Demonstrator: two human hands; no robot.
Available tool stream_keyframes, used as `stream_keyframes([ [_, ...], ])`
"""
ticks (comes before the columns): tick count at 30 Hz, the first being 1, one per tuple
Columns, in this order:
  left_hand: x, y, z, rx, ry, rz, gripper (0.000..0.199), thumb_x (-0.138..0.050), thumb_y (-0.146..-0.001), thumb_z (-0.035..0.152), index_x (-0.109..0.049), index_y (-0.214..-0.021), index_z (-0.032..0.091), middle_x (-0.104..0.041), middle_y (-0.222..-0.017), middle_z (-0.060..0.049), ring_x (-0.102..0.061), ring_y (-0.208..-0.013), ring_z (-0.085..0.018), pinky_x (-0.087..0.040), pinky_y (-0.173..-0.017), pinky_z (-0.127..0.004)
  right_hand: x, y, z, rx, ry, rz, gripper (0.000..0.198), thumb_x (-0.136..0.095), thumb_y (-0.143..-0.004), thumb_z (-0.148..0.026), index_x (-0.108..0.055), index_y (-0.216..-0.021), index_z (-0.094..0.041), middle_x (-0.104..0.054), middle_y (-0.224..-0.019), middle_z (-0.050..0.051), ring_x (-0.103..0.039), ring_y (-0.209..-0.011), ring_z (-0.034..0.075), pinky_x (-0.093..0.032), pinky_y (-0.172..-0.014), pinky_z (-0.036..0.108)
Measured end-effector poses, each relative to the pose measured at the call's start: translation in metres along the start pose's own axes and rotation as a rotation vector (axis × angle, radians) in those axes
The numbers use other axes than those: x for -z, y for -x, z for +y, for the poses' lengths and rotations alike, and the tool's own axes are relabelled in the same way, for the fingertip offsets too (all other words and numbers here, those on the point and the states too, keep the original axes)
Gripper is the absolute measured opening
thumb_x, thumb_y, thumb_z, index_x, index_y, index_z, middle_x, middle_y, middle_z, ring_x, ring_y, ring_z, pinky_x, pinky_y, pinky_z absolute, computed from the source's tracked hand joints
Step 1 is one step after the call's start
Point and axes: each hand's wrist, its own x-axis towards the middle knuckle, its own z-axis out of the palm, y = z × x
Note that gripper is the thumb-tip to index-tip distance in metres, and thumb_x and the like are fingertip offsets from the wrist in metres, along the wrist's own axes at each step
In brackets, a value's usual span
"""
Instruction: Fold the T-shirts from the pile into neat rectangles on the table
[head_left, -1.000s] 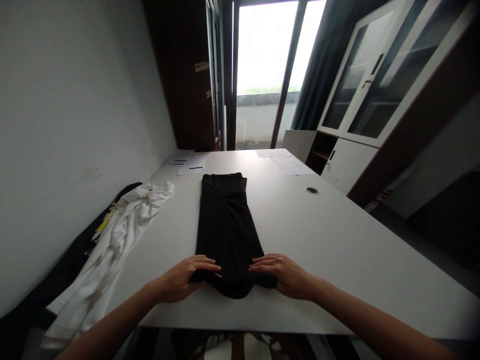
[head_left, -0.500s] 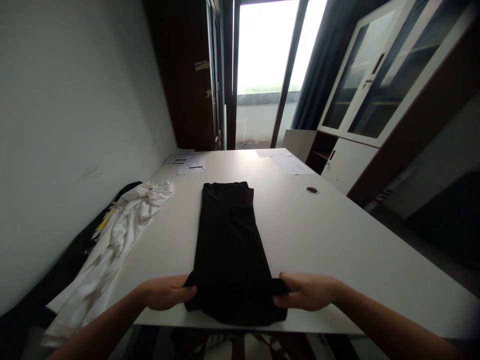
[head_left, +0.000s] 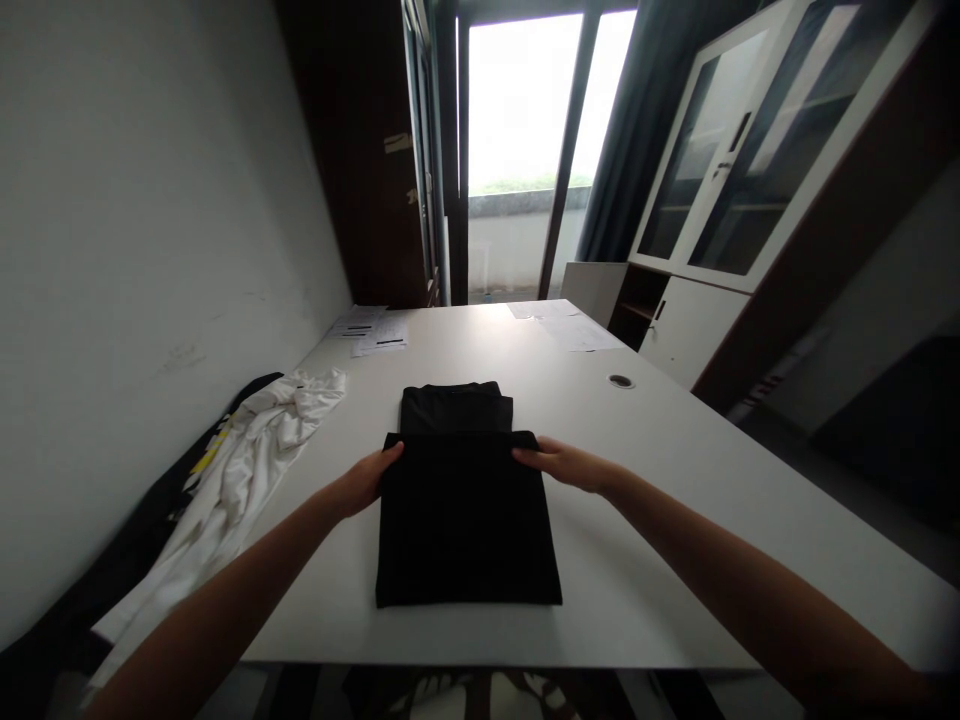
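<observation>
A black garment (head_left: pixel 469 525) lies on the white table in front of me, its near part turned over onto the far part. The folded flap ends in a straight edge, and a narrow strip of the far end shows beyond it. My left hand (head_left: pixel 367 478) pinches the left corner of that edge, thumb on top. At the right corner, my right hand (head_left: pixel 566 463) grips the cloth the same way. Fingers of both hands are partly hidden under the fabric. What kind of garment it is cannot be made out.
White crumpled clothing (head_left: pixel 247 470) lies along the table's left side, over dark cloth (head_left: pixel 142 540) by the wall. Paper sheets (head_left: pixel 379 335) rest at the far left, more papers (head_left: pixel 570 328) at the far right. A round cable hole (head_left: pixel 621 382) pierces the white table (head_left: pixel 675 520).
Both hands have moved away from me, carrying the garment's near end up and over its middle. The garment is now folded shorter, and its near edge lies farther from the table's front edge.
</observation>
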Motion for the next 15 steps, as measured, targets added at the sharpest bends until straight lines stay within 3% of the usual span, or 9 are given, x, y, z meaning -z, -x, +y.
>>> stream_keyframes([
  [5, 0.005, -0.063, 0.014, -0.062, 0.129, 0.077, 0.042, -0.067, -0.094, 0.045, -0.071, -0.116, 0.009, -0.074, -0.120, -0.014, -0.069, -0.112, -0.026, -0.053, -0.101, -0.034, 0.022, -0.051, 0.014, 0.045, -0.119, 0.143, 0.057, -0.075, -0.079, -0.066, -0.076, -0.103, -0.014, -0.074, -0.105, 0.008, -0.067, -0.104, 0.028, -0.049, -0.103, 0.046],
  [9, 0.023, -0.110, 0.018, -0.102, 0.122, 0.130, 0.036, -0.069, -0.093, 0.040, -0.072, -0.114, 0.011, -0.076, -0.114, -0.012, -0.071, -0.107, -0.025, -0.056, -0.097, -0.032, 0.037, -0.094, 0.036, 0.039, -0.169, 0.295, 0.050, -0.079, -0.076, -0.062, -0.078, -0.097, -0.016, -0.076, -0.096, 0.008, -0.069, -0.094, 0.026, -0.054, -0.093, 0.041],
  [15, 0.044, -0.170, 0.042, -0.153, 0.034, 0.215, 0.031, -0.067, -0.094, 0.038, -0.072, -0.104, 0.009, -0.077, -0.100, -0.013, -0.074, -0.088, -0.021, -0.060, -0.084, -0.029, 0.078, -0.162, 0.052, 0.084, 0.180, 0.573, 0.037, -0.072, -0.081, -0.054, -0.074, -0.078, -0.017, -0.068, -0.070, 0.001, -0.064, -0.074, 0.020, -0.052, -0.068, 0.030],
])
